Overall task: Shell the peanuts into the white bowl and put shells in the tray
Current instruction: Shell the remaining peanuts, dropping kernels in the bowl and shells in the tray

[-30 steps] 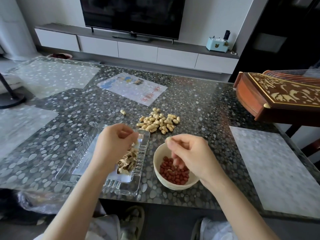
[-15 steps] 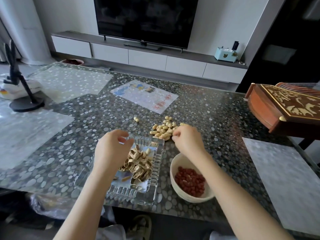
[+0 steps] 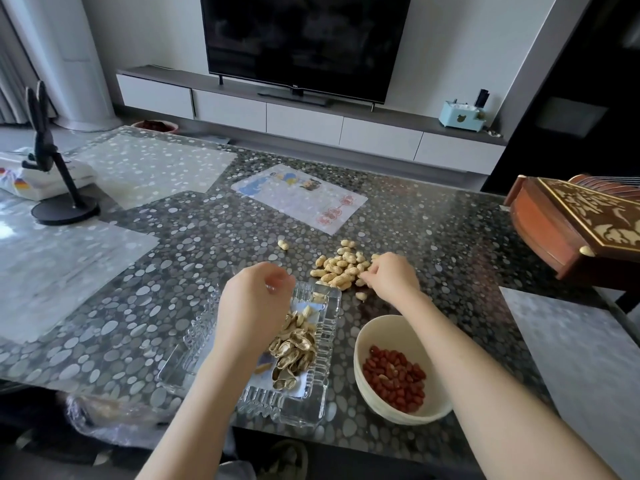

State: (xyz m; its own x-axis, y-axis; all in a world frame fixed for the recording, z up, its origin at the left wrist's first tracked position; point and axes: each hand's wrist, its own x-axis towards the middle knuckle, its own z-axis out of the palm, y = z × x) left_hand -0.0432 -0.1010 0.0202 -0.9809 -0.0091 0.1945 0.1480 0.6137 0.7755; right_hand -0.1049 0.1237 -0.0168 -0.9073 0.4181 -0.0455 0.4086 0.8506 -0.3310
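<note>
A pile of unshelled peanuts [image 3: 337, 268] lies on the pebble-patterned table. My right hand [image 3: 391, 277] reaches into the pile's right edge, its fingertips pinching a peanut there. My left hand [image 3: 256, 301] hovers over the far end of the clear glass tray [image 3: 322, 403], fingers loosely curled with nothing visible in them. Empty shells [image 3: 294, 344] are heaped in the tray. The white bowl [image 3: 362, 344] stands right of the tray, under my right forearm, and holds red-skinned kernels [image 3: 394, 379]. One peanut [image 3: 283, 244] lies apart at the far left of the pile, another [image 3: 361, 296] nearer the bowl.
A carved wooden instrument [image 3: 571, 230] juts in at the right edge. A black phone stand [image 3: 59, 188] stands far left. A printed sheet [image 3: 301, 199] lies beyond the peanuts. A pale mat [image 3: 571, 341] lies right of the bowl. The table's near edge runs just below tray and bowl.
My right hand left the bowl and moved forward onto the peanut pile. My left hand stayed over the tray. The camera view shifted.
</note>
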